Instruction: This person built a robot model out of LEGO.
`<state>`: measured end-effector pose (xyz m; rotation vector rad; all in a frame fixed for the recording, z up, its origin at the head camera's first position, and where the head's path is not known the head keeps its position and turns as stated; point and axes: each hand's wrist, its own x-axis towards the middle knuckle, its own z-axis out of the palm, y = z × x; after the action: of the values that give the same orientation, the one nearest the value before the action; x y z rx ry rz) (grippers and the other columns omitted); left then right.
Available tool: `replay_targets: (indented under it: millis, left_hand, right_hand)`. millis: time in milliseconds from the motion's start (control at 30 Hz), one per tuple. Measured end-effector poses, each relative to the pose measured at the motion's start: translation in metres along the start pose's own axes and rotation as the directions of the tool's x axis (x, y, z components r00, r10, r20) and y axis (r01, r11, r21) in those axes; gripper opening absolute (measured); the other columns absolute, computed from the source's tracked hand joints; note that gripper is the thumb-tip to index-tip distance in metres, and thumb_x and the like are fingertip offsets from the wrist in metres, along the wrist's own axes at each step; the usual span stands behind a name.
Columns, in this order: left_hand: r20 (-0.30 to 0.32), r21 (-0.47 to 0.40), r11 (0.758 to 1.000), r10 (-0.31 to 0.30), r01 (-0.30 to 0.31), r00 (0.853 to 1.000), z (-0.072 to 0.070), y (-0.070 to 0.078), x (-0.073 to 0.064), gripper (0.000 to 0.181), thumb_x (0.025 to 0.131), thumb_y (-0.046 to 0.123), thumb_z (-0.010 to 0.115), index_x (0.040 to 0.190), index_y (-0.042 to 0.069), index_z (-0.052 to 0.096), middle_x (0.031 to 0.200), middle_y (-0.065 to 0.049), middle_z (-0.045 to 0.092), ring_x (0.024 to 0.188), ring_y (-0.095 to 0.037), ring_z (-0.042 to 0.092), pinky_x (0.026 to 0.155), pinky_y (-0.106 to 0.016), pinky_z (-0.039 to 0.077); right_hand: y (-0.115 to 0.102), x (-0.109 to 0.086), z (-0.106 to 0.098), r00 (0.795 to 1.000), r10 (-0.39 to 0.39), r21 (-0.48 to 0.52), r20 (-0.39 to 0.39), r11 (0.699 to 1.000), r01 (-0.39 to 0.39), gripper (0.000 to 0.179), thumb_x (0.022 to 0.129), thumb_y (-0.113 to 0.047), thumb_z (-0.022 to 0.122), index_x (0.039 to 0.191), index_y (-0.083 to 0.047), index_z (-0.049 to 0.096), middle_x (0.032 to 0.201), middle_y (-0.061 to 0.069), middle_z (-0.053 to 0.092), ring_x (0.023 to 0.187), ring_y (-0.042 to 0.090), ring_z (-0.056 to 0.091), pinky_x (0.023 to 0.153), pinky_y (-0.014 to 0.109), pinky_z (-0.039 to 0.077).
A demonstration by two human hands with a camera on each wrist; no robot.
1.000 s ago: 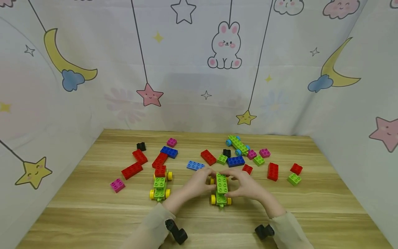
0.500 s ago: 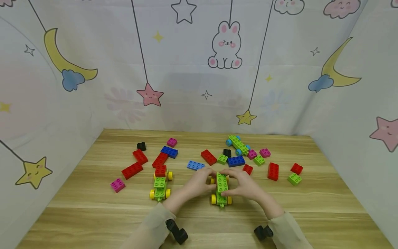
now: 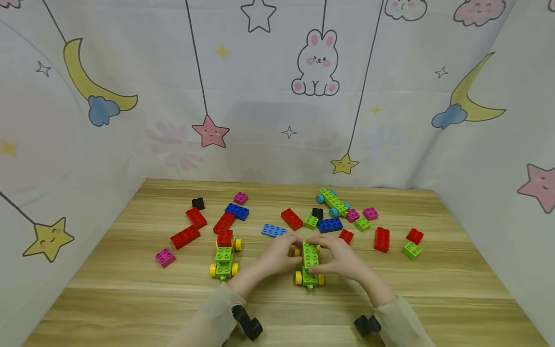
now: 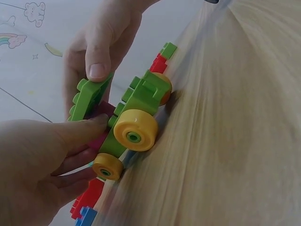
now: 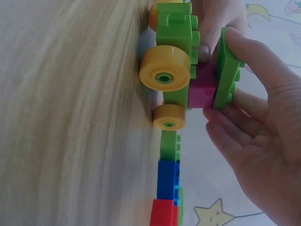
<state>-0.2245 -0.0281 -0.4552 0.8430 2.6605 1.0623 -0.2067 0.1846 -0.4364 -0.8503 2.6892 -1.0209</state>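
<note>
Between both hands stands a toy car on a green base (image 5: 174, 35) with yellow wheels (image 5: 164, 68). A magenta brick (image 5: 202, 89) sits on the base, and a long green brick (image 3: 310, 255) lies over it, tilted, its near end raised in the wrist views. My left hand (image 3: 279, 254) holds the magenta brick from the left, thumb (image 4: 84, 129) against its side. My right hand (image 3: 342, 255) pinches the green brick, thumb (image 5: 251, 54) at its near end and fingers at the far end. The fingers partly hide the car's far end.
Left of the hands stands another yellow-wheeled car (image 3: 223, 255) topped with green and red bricks. A blue-wheeled green base (image 3: 333, 201) lies at the back. Loose bricks surround them, including a light blue brick (image 3: 273, 230), a dark blue brick (image 3: 330, 225) and a red brick (image 3: 382, 239).
The right thumb has shifted slightly left onto the near end of the green brick. Both hands otherwise stay in place around the car, and the head view has moved very slightly.
</note>
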Motion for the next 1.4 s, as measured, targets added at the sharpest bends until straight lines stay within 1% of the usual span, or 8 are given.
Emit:
replay_targets:
  millis: [167, 267, 433, 567, 700, 867, 967, 1400]
  left_hand:
    - [0.034, -0.024, 1.0, 0.005, -0.004, 0.999, -0.003, -0.002, 0.001, 0.028, 0.088, 0.015, 0.073, 0.114, 0.005, 0.065, 0.112, -0.007, 0.064, 0.108, -0.021, 0.059, 0.095, -0.038, 0.051]
    - [0.059, -0.034, 0.999, 0.0, 0.002, 0.998, -0.007, -0.003, 0.0, 0.038, 0.086, 0.019, 0.076, 0.12, 0.005, 0.064, 0.118, -0.008, 0.064, 0.114, -0.024, 0.059, 0.099, -0.041, 0.049]
    - [0.077, -0.065, 0.997, -0.027, 0.032, 0.997, -0.015, 0.0, -0.002, 0.058, 0.081, 0.026, 0.081, 0.13, 0.006, 0.059, 0.127, -0.009, 0.062, 0.121, -0.027, 0.056, 0.103, -0.045, 0.046]
    - [0.084, -0.077, 0.997, -0.005, 0.012, 0.996, -0.022, 0.004, -0.005, 0.065, 0.077, 0.03, 0.083, 0.132, 0.006, 0.058, 0.129, -0.009, 0.062, 0.123, -0.028, 0.055, 0.104, -0.047, 0.045]
    - [0.084, -0.054, 0.999, 0.015, -0.01, 0.996, -0.023, 0.009, -0.006, 0.069, 0.076, 0.035, 0.084, 0.133, 0.007, 0.058, 0.13, -0.009, 0.062, 0.122, -0.026, 0.056, 0.103, -0.045, 0.046]
    - [0.064, -0.018, 1.0, 0.015, -0.014, 0.998, -0.021, 0.014, -0.006, 0.072, 0.073, 0.038, 0.086, 0.132, 0.006, 0.06, 0.129, -0.009, 0.063, 0.121, -0.026, 0.058, 0.101, -0.043, 0.048]
    - [0.049, -0.018, 1.0, 0.011, -0.011, 0.999, -0.02, 0.015, -0.006, 0.07, 0.072, 0.037, 0.087, 0.13, 0.006, 0.061, 0.127, -0.01, 0.064, 0.119, -0.027, 0.059, 0.1, -0.044, 0.049]
    - [0.03, -0.006, 1.0, 0.008, -0.008, 1.0, -0.019, 0.013, -0.005, 0.066, 0.072, 0.036, 0.087, 0.127, 0.007, 0.065, 0.123, -0.008, 0.068, 0.116, -0.026, 0.06, 0.098, -0.044, 0.05]
  right_hand:
    - [0.0, 0.0, 0.0, 1.0, 0.01, 0.005, 0.01, 1.0, -0.01, 0.067, 0.08, -0.036, 0.08, 0.135, -0.004, 0.057, 0.136, 0.015, 0.058, 0.124, 0.036, 0.055, 0.099, 0.054, 0.048]
    - [-0.001, -0.001, -0.001, 1.0, 0.008, 0.006, 0.01, 1.0, -0.008, 0.067, 0.081, -0.036, 0.08, 0.135, -0.004, 0.057, 0.137, 0.015, 0.058, 0.125, 0.036, 0.054, 0.099, 0.054, 0.048]
    - [-0.001, -0.001, 0.0, 1.0, -0.006, 0.0, 0.006, 1.0, 0.006, 0.067, 0.081, -0.036, 0.08, 0.135, -0.005, 0.057, 0.136, 0.015, 0.058, 0.124, 0.035, 0.055, 0.098, 0.053, 0.049]
    - [0.0, 0.0, 0.0, 1.0, -0.013, 0.002, 0.008, 1.0, 0.013, 0.066, 0.081, -0.036, 0.079, 0.135, -0.004, 0.057, 0.136, 0.015, 0.058, 0.123, 0.035, 0.056, 0.098, 0.052, 0.049]
    - [0.0, 0.0, 0.0, 1.0, -0.011, 0.007, 0.012, 1.0, 0.011, 0.065, 0.082, -0.035, 0.079, 0.134, -0.003, 0.058, 0.136, 0.014, 0.058, 0.123, 0.034, 0.056, 0.098, 0.053, 0.049]
    - [0.0, -0.001, -0.001, 1.0, -0.01, 0.01, 0.015, 1.0, 0.01, 0.063, 0.083, -0.032, 0.079, 0.134, -0.004, 0.058, 0.136, 0.014, 0.058, 0.124, 0.035, 0.055, 0.099, 0.053, 0.049]
    - [0.001, -0.001, 0.0, 1.0, -0.008, 0.014, 0.018, 1.0, 0.008, 0.062, 0.083, -0.031, 0.078, 0.135, -0.004, 0.057, 0.137, 0.015, 0.058, 0.126, 0.036, 0.053, 0.099, 0.054, 0.048]
    - [-0.001, 0.001, 0.001, 1.0, -0.004, -0.001, 0.029, 1.0, 0.004, 0.063, 0.083, -0.033, 0.078, 0.136, -0.005, 0.057, 0.138, 0.014, 0.057, 0.128, 0.036, 0.052, 0.101, 0.057, 0.045]
